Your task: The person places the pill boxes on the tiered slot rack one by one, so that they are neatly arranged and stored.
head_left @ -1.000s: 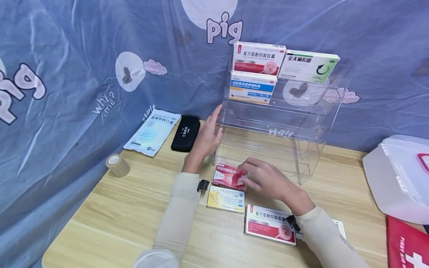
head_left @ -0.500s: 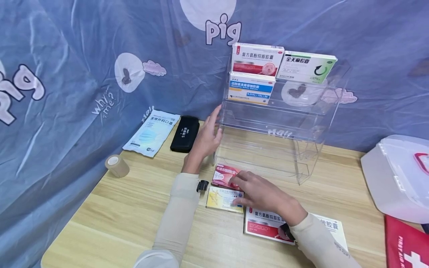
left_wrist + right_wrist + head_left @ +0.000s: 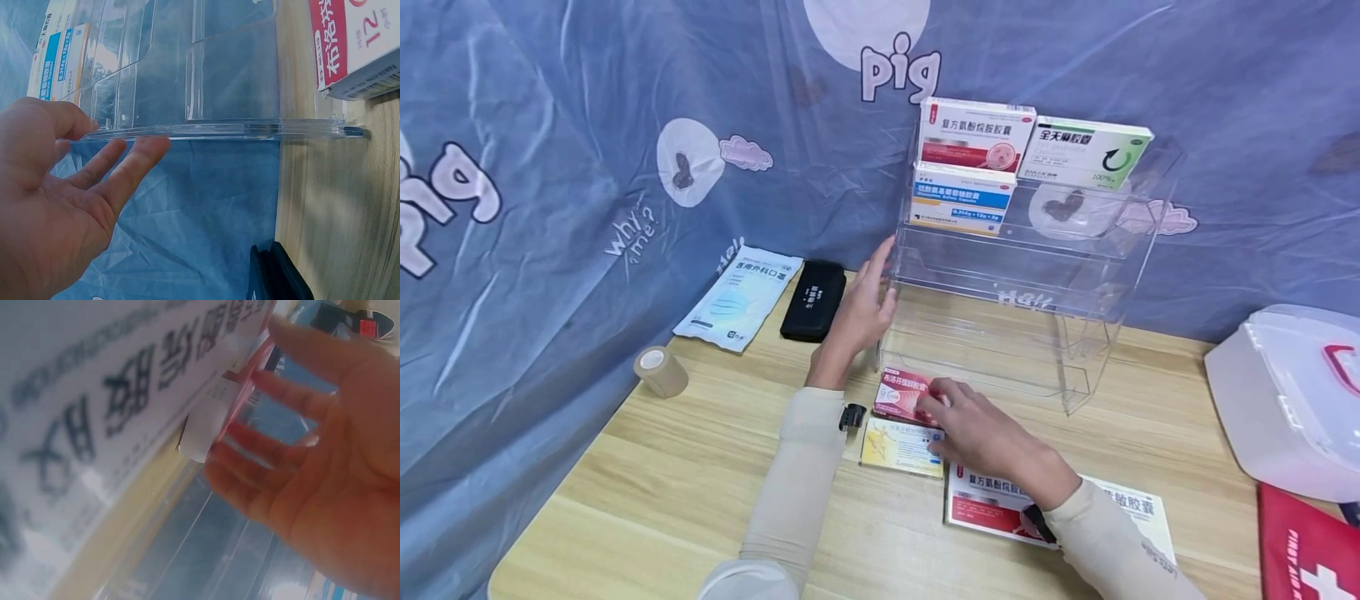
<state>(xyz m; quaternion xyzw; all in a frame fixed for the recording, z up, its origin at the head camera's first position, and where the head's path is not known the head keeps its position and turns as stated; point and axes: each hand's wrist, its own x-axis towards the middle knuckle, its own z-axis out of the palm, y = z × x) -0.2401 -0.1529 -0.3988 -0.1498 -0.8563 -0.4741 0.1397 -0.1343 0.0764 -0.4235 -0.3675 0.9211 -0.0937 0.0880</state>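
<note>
A tiered clear plastic rack (image 3: 1045, 256) stands on the table. My left hand (image 3: 862, 310) touches its left side panel with fairly straight fingers; the left wrist view shows the fingertips along the panel's edge. In front of the rack lie a red-and-white medicine box (image 3: 895, 397) and, below it, a yellow-and-white box (image 3: 895, 448). The right hand (image 3: 981, 429) hovers at their right ends, its gently bent fingertips on or close to the red box. Under the right wrist lie a white-and-red box (image 3: 988, 504) and another white box (image 3: 1138, 512), both partly hidden.
Upper tiers hold a red-and-white box (image 3: 973, 137), a green-and-white box (image 3: 1082, 154) and a blue-and-white box (image 3: 958, 200). At left lie a mask packet (image 3: 737, 298), a black case (image 3: 812, 300) and a tan tape roll (image 3: 661, 372). A white bin (image 3: 1285, 400) and red first-aid pouch (image 3: 1300, 542) are at right.
The right hand has shifted slightly left and down from the red box toward the yellow box, uncovering more of the white box at right. My left hand stays at the rack.
</note>
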